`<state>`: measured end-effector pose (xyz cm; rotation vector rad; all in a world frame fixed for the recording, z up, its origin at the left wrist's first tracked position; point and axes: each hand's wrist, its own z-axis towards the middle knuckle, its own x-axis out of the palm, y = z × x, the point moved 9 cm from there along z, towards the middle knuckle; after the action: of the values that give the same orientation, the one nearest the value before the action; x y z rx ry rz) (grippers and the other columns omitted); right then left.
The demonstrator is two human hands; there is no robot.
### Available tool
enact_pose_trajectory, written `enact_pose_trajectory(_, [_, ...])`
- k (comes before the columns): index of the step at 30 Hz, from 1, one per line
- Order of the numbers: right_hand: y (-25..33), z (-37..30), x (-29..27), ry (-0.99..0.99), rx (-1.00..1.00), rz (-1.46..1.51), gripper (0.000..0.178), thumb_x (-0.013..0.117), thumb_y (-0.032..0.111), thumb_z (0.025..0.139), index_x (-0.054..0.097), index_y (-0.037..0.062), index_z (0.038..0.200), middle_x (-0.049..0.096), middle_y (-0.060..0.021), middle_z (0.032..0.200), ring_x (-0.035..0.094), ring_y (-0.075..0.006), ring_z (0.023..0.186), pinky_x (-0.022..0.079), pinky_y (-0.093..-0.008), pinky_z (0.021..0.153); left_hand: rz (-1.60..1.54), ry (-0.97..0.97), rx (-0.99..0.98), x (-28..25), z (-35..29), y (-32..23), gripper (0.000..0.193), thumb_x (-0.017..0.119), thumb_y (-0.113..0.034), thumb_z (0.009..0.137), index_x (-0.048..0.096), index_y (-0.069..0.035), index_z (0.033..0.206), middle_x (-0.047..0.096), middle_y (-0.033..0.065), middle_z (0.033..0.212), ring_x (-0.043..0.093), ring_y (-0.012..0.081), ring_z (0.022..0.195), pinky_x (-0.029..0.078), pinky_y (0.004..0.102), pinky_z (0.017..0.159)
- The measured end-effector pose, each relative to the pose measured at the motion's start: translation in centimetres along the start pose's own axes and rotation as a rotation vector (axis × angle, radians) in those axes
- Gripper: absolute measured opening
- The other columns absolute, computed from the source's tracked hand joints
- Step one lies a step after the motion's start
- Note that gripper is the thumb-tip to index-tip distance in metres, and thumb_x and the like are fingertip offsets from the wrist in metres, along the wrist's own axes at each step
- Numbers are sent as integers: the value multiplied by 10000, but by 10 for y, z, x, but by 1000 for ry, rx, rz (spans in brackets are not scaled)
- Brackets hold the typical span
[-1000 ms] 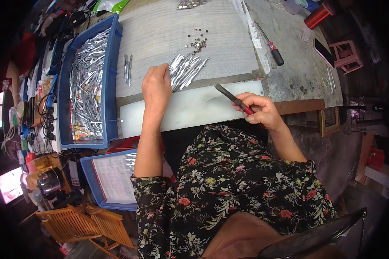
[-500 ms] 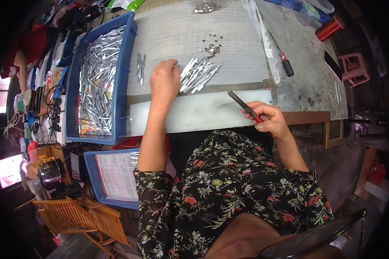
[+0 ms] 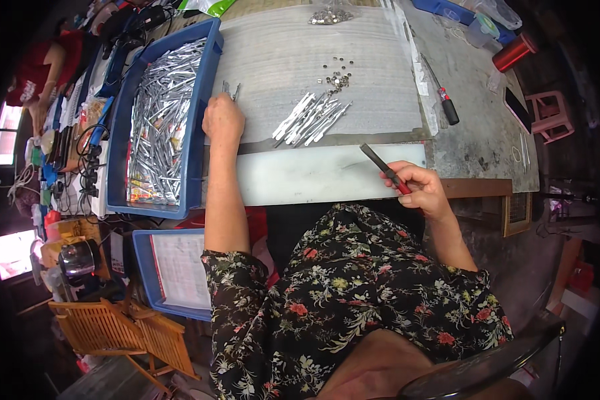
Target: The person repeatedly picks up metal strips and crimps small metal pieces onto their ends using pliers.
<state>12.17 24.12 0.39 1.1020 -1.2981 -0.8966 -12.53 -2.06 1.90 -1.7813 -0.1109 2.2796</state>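
My left hand (image 3: 223,118) is at the left of the pale mat, close to the blue tray, with its fingers curled over a small group of thin metal strips (image 3: 232,89). The strips' upper ends stick out past the fingers; what the fingertips grip is hidden. My right hand (image 3: 421,188) is closed around a red-handled tool (image 3: 385,168) with a long, flat dark metal end pointing up and left over the white board (image 3: 300,175). Between the hands, a pile of silvery metal strips (image 3: 313,120) lies on the mat, with small round metal pieces (image 3: 338,81) just beyond it.
A deep blue tray (image 3: 213,60) full of metal strips stands at the left. Below it is another blue tray (image 3: 143,267). At the right lie a screwdriver (image 3: 449,107), a phone (image 3: 517,110) and a red cylinder (image 3: 515,53). A bag of metal pieces (image 3: 331,16) rests at the far edge.
My left hand has moved left from beside the strip pile to the small group of strips near the tray. My right hand still holds the tool in about the same place.
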Motion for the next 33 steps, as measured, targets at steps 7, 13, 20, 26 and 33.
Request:
enact_pose_trajectory(7, [-1, -1, -3, -28, 11, -32, 257, 568, -25, 568, 556, -35, 825, 475, -118, 1069, 463, -110, 846, 368, -226, 760, -566, 55, -6, -24, -40, -39, 85, 495, -74, 806, 531, 0, 787, 592, 134, 787, 585, 262, 689, 441, 329, 587])
enact_pose_trajectory(13, [3, 0, 0, -16, 6, -93, 235, 581, -12, 574, 547, -29, 807, 475, -110, 1059, 462, -106, 833, 380, -227, 730, -1433, 264, 29, -7, -82, -75, 96, 465, -65, 862, 454, -2, 934, 528, 25, 734, 453, 42, 632, 355, 174, 532])
enact_pose_trajectory(20, [13, 0, 7, -24, -52, -251, 227, 609, 11, 576, 547, -4, 793, 489, -89, 1042, 465, -108, 826, 386, -241, 715, -1636, 353, -50, -9, -120, -103, 200, 525, -87, 844, 499, 16, 1014, 549, 26, 707, 414, 23, 554, 319, 157, 479])
enact_pose_trajectory(26, [20, -1, 15, -10, -59, -383, 225, 628, 23, 577, 545, 9, 786, 495, -92, 1043, 476, -130, 878, 385, -252, 751, -1701, 380, -46, -11, -137, -116, 205, 517, -69, 843, 529, 26, 1024, 573, 66, 720, 398, 40, 493, 309, 163, 437])
enact_pose_trajectory(33, [25, 1, 20, -21, -105, -443, 224, 633, 13, 571, 542, 13, 775, 500, -95, 1036, 491, -145, 883, 395, -259, 755, -1737, 432, -74, -9, -154, -123, 204, 511, -53, 839, 538, 31, 1024, 576, 89, 728, 400, 55, 478, 310, 168, 422])
